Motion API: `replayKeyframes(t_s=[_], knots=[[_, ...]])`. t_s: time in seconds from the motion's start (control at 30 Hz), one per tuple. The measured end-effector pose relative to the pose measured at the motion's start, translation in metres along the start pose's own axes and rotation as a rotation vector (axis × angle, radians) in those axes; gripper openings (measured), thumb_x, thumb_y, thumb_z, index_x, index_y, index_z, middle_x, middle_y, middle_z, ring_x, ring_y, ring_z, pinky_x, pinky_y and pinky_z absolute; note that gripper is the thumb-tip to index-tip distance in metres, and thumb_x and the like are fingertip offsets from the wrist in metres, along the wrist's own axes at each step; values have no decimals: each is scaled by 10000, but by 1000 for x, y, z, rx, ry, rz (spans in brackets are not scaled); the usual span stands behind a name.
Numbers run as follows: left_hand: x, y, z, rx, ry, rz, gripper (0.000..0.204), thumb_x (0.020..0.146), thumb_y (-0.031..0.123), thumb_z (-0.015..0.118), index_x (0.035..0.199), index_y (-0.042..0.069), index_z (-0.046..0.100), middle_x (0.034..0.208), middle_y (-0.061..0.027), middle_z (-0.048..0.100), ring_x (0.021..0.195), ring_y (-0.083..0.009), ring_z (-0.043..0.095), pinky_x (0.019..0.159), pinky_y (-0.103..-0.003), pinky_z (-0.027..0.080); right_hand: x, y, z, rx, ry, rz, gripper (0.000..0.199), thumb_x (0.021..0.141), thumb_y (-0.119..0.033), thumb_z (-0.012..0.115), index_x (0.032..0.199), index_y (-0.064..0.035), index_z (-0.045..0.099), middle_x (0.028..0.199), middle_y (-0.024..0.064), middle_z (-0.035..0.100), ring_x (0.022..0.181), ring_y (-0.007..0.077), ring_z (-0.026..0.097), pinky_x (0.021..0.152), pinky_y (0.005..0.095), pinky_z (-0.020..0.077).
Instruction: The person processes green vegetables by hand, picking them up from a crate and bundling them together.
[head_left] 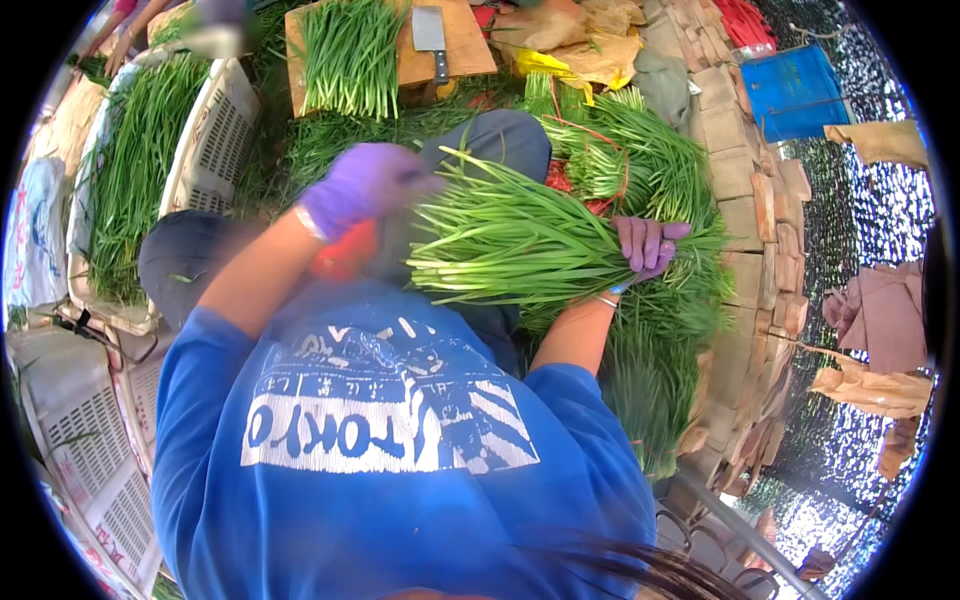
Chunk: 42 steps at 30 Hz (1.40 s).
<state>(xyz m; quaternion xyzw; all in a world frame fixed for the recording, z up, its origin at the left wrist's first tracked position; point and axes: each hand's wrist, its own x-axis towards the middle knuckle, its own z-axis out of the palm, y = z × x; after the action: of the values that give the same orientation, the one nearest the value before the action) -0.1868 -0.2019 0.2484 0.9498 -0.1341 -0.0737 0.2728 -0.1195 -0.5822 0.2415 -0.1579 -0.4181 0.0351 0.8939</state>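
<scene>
My right hand, in a purple glove, is wrapped round the leafy end of a bunch of garlic chives. The bunch lies crosswise over my lap, its pale cut ends fanned out to the left. My left hand, gloved the same way, is beside those cut ends and blurred by motion. Its fingers are smeared, so I cannot make out whether they pinch any stalks. A red blurred thing shows below my left wrist. Beyond my right hand lies a pile of chives, partly bound with red string.
Ahead, a wooden board carries more chives and a cleaver. A white plastic crate of chives stands at the left. Stacked bricks line the right, with a blue bag past them. Another person's hand shows far left.
</scene>
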Motion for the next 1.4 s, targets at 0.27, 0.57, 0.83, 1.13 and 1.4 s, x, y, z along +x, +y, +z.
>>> replayKeyframes(t_s=[0.27, 0.57, 0.83, 1.13, 1.4], knots=[[36, 52, 47, 199, -17, 255, 186, 814, 315, 627, 816, 166, 739, 793, -109, 702, 738, -327, 687, 652, -450, 548, 33, -6, 1, 121, -393, 11, 243, 1053, -185, 394, 982, -95, 608, 552, -92, 585, 443, 41, 549, 530, 225, 513], [10, -47, 65, -794, -334, 521, 287, 925, 175, 541, 668, 47, 550, 620, -67, 488, 609, -223, 476, 645, -350, 425, 2, 5, 12, 59, -44, 122, 443, 1026, -156, 381, 1449, -62, 476, 705, -1, 552, 588, 127, 531, 643, 314, 453], [-106, -151, -14, 397, -599, -208, 227, 882, 250, 617, 982, 99, 755, 993, -137, 729, 961, -292, 695, 783, -429, 525, 51, 26, 34, 99, -95, 117, 439, 1048, -162, 342, 1460, -42, 438, 679, -24, 509, 549, 106, 482, 605, 289, 422], [-65, 33, -187, -483, 432, 550, 1340, 727, 373, 881, 1566, 37, -109, 1666, -162, -1, 1523, -275, 94, 1227, -410, 152, 244, 168, 240, -608, 127, 329, 421, 957, -119, 621, 1366, -40, 564, 939, 13, 619, 830, 119, 588, 760, 287, 505], [-3, 76, -297, -535, 738, 232, 705, 759, 283, 819, 1318, -29, 522, 998, -168, 726, 960, -255, 710, 864, -383, 553, 376, 249, 283, -1719, -136, 343, 613, 712, -441, 820, 961, 110, 713, 892, 239, 716, 868, 304, 690, 825, 366, 520]])
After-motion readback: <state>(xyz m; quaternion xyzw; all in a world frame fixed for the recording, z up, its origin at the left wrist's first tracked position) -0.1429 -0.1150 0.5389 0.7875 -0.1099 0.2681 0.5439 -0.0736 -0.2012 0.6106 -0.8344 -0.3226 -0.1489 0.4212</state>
